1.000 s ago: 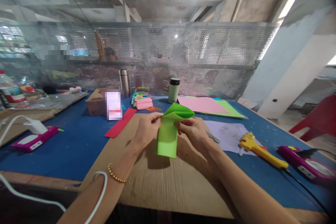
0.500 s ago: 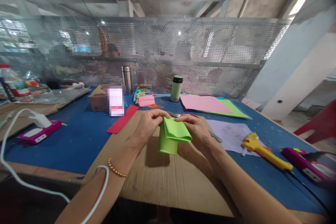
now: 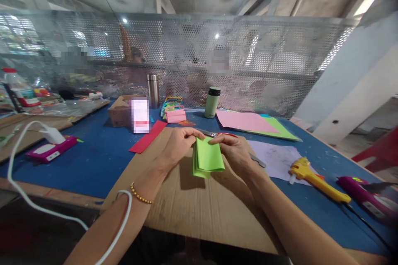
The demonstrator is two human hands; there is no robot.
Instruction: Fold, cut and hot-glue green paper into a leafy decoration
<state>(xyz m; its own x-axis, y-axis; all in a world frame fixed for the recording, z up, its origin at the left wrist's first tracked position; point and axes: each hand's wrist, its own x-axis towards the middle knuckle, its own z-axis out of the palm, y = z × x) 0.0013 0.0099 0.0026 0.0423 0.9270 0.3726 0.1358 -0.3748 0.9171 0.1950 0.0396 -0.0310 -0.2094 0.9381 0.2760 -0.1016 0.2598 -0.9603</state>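
A folded piece of light green foam or paper (image 3: 209, 156) hangs above the brown cardboard (image 3: 177, 211). My left hand (image 3: 183, 143) pinches its upper left corner between thumb and fingers. At the upper right edge, my right hand (image 3: 233, 149) pinches it too. The folded layers hang down nearly level, one behind the other. Scissors with red handles (image 3: 226, 135) lie just behind my hands, partly hidden by them. A grey metal piece (image 3: 257, 160) shows beside my right hand.
A yellow glue gun (image 3: 317, 180) lies on a purple sheet (image 3: 276, 155) at right. Farther back are pink sheets (image 3: 245, 122), a green bottle (image 3: 212, 102), small pink bags (image 3: 175, 115), a steel flask (image 3: 153, 91) and a box (image 3: 120, 112). A red strip (image 3: 148, 136) lies left.
The front flap of the green piece, which jutted out to the right, now hangs lower and closer to the back layer. Both hands keep their pinch. The view has shifted slightly.
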